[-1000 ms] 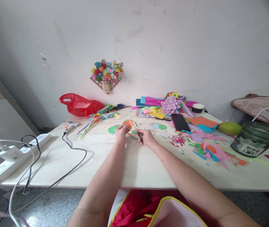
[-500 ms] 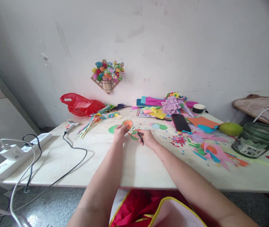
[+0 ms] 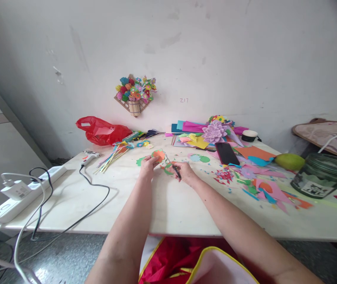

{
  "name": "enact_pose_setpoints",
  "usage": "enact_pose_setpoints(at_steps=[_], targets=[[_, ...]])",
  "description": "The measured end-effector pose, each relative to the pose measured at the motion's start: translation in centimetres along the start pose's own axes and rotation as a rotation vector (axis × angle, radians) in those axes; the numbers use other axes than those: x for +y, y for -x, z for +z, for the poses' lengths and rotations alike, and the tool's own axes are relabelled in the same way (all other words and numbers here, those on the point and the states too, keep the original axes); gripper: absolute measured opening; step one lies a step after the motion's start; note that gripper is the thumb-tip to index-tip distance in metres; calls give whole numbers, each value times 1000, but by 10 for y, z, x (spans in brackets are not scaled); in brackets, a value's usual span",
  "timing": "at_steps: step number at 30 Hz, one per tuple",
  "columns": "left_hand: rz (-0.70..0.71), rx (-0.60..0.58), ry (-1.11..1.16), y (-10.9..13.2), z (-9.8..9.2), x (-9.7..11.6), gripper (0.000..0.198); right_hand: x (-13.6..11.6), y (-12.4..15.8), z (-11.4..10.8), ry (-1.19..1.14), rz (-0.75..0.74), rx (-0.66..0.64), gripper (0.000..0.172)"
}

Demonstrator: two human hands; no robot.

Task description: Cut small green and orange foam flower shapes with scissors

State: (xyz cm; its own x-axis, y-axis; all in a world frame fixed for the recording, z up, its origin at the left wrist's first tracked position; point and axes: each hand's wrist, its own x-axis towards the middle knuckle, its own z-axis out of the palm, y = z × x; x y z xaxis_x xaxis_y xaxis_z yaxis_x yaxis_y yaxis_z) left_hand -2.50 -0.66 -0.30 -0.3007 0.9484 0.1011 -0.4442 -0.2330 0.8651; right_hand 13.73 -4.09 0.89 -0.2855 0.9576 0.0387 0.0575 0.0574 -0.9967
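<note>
My left hand (image 3: 147,165) pinches a small orange cutout (image 3: 159,155) with a green piece behind it, held just above the table. In my right hand (image 3: 186,173) is a pair of scissors (image 3: 176,170), its dark handle in my fingers and its blades pointing up and left beside the orange cutout. Beneath the scissors lie green and orange scraps (image 3: 168,169), partly covered by the blades and fingers. A green scalloped piece (image 3: 140,161) sits on the table left of my left hand. Pale blue and green round cutouts (image 3: 199,158) rest beyond my right hand.
A glue gun (image 3: 90,158) and a power strip (image 3: 28,195) with cables are on the left. A red plastic bag (image 3: 102,132) stands at the back. Rightward are a phone (image 3: 227,153), colourful scraps (image 3: 270,189), a green fruit (image 3: 289,161) and a glass jar (image 3: 319,177).
My left hand has shifted slightly left with the orange cutout, so a wider gap shows between it and the right hand. The scissors stay in nearly the same place.
</note>
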Motion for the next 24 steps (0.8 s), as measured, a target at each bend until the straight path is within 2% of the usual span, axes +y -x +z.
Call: enact_pose_setpoints(at_steps=[6,14,24], targets=[[-10,-50,-16,2,1,1,21,2,3,-7,-18,-46,-111,36],[-76,-119,-69,5,4,2,20,-1,5,-11,9,-23,-89,36],[-106,-131,-100,5,5,0,22,1,3,-14,81,-17,-55,40]])
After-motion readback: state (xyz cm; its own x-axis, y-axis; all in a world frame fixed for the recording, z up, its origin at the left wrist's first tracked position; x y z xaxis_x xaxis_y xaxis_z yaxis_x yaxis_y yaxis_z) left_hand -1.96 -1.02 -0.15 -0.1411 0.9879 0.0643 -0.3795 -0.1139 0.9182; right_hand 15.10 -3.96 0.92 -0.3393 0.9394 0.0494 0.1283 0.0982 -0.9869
